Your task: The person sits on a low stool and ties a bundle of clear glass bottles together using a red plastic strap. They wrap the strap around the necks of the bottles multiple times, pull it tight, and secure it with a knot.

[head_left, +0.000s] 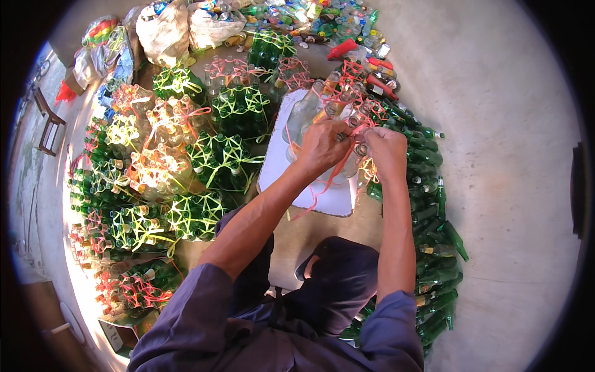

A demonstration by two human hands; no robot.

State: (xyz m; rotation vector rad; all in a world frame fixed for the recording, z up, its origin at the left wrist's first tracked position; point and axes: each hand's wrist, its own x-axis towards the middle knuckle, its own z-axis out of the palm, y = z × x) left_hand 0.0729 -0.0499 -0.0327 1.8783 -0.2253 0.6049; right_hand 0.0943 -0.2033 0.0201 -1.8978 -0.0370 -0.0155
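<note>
Clear glass bottles [297, 116] stand in a cluster on a white board [283, 176] before me, with pink plastic twine [337, 169] laced around their necks. My left hand [327, 142] is over the near bottle necks, its fingers closed on the pink twine. Close beside it on the right, my right hand [385, 145] pinches the same twine between thumb and fingers. Loose twine ends hang down over the board's near edge. The fingertips partly cover the crossing of the strands.
Tied bundles of green bottles [225, 158] and clear bottles stand on the left. Loose green bottles [430, 211] lie piled along the right. Plastic bottles [325, 23] and filled sacks [162, 32] lie at the back. A wooden chair [49, 122] stands far left.
</note>
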